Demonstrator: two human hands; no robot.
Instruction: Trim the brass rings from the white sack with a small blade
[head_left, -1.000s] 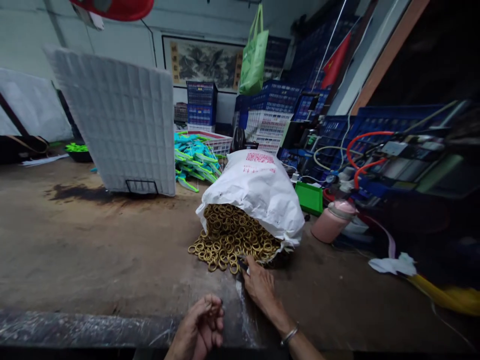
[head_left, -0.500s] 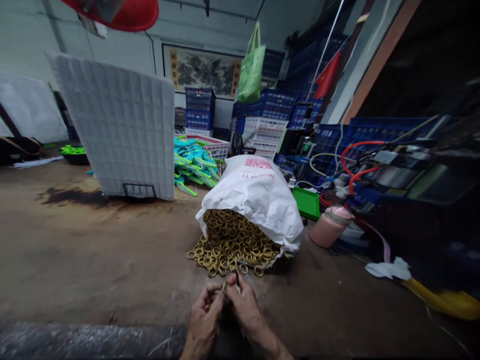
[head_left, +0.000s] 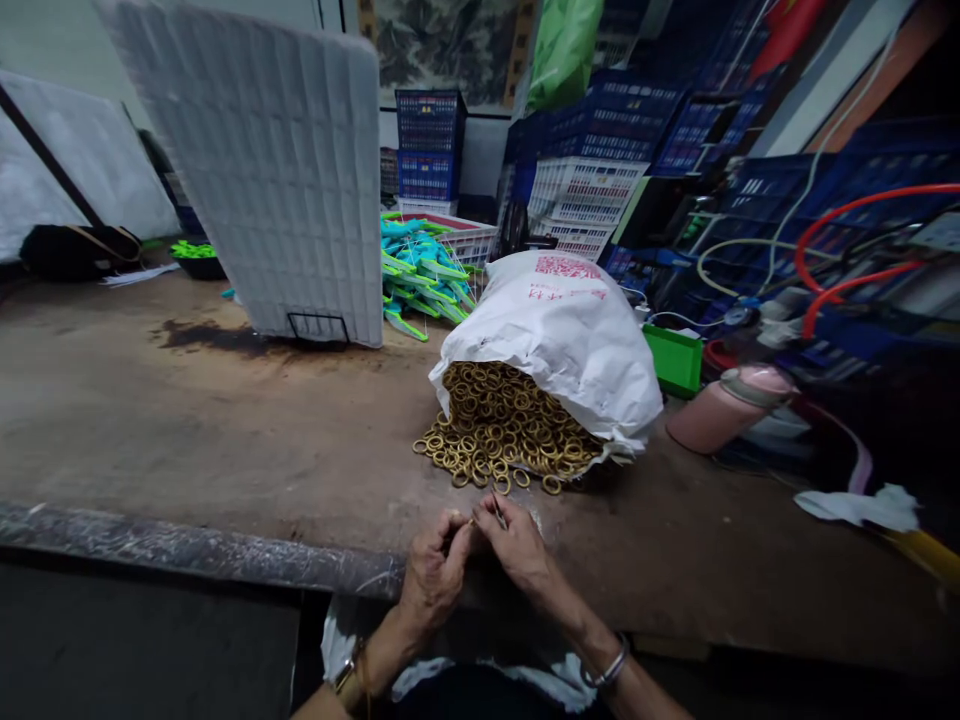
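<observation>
My left hand [head_left: 436,562] is closed, pinching a brass-coloured ring [head_left: 472,522] of which only a sliver shows between the fingers. Close beside it, my right hand [head_left: 523,548] grips a small thin dark tool [head_left: 497,507]; its kind is not clear. The fingertips of both hands nearly meet at the ring, over the table's front edge. Just beyond them, many loose brass-coloured rings [head_left: 501,441] spill from the mouth of a white woven sack [head_left: 559,330] lying on its side.
The brown table [head_left: 300,430] has a worn front edge. A tall white padded panel [head_left: 277,180] stands left, with turquoise and green plastic pieces [head_left: 424,270] behind it. Right are a green tray [head_left: 673,360], a pink bottle [head_left: 727,408] and hoses. Blue crates [head_left: 427,150] stack at the back.
The view has tilted down and turned left, showing the table edge and both wrists. Both hands stay together, with the ring and the dark tool still in them.
</observation>
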